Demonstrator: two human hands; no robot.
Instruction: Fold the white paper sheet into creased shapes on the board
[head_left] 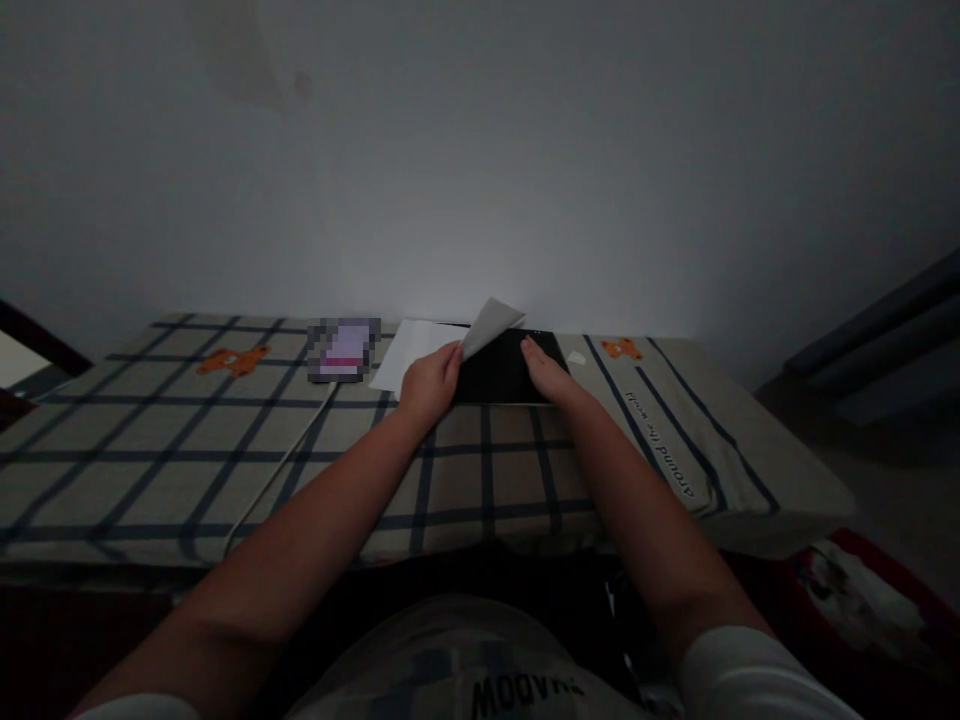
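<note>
A flat black rectangular thing (499, 375), perhaps a notebook cover or a board, lies on the cloth in front of me. White sheets of paper (412, 345) stick out to its left. One sheet (491, 322) bends upward and folds over the black surface. My left hand (433, 383) is closed on the edge of that sheet, its thumb and fingers pressed together. On the right part of the black thing, my right hand (545, 370) rests with its fingers stretched out flat.
A checked tablecloth (480, 480) covers the table, which stands against a pale wall (480, 160). To the left lies a blurred-out phone-like device (345, 350) with a white cable (281, 465) running to the front edge. A small white scrap (576, 357) lies at right.
</note>
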